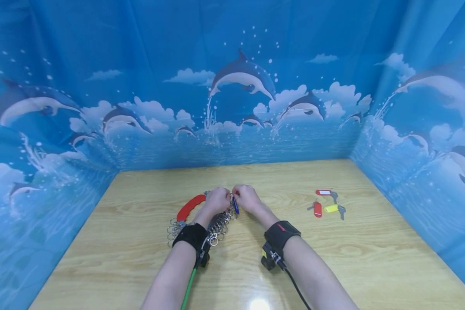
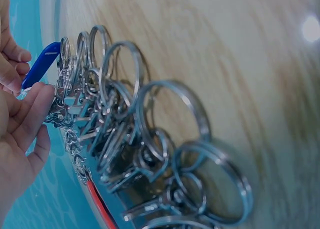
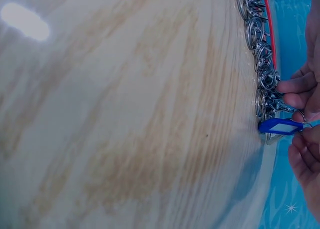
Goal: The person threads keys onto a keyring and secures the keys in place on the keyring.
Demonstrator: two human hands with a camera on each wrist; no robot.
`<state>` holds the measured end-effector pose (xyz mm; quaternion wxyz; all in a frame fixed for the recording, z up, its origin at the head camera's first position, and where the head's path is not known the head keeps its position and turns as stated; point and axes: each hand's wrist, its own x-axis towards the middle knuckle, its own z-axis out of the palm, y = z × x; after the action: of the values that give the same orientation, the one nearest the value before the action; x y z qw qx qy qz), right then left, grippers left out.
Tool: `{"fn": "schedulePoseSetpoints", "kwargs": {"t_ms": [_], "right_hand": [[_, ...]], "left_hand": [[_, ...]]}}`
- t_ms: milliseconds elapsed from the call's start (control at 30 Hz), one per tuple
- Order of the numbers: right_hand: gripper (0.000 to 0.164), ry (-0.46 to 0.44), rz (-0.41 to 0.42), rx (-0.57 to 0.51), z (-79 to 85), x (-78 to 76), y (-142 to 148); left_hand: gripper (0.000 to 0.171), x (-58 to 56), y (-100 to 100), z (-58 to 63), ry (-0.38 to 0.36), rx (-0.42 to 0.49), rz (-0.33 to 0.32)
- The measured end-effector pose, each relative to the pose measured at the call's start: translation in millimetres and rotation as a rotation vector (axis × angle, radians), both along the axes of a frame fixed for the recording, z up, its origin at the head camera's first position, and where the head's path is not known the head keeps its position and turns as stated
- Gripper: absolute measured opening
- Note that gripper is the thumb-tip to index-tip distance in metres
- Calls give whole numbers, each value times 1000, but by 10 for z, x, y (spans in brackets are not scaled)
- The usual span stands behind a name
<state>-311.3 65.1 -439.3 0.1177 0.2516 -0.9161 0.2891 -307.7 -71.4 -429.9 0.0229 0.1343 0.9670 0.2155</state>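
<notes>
Many metal key rings (image 1: 214, 239) with clasps hang in a row from a key holder with a curved red handle (image 1: 190, 207), lying left of centre on the table. My left hand (image 1: 217, 200) pinches a metal ring at the far right end of this row. Close against it, my right hand (image 1: 246, 197) pinches the small ring of a blue key tag (image 3: 281, 126). The tag hangs between both hands, its pale label facing the right wrist camera. In the left wrist view, large split rings (image 2: 175, 109) fill the foreground. Fingertips partly hide where the rings meet.
To the right on the wooden table (image 1: 279, 181) lie a red tag with a white label (image 1: 323, 192), a second red tag (image 1: 317, 209) and a yellow tag (image 1: 331, 208), each with a key. A blue dolphin curtain (image 1: 159, 142) stands around the table's back and sides.
</notes>
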Motion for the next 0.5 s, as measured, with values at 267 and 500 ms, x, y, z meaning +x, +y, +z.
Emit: {"fn": "schedulePoseSetpoints", "kwargs": {"t_ms": [267,500], "right_hand": [[12,-46,-27,32,37,3,-15],[7,-200,-172,-44,84,2,-47]], "left_hand": [[28,-5,-9,-27,29,-14,-23],[26,-17,-16,-44,116,-76,-79]]}}
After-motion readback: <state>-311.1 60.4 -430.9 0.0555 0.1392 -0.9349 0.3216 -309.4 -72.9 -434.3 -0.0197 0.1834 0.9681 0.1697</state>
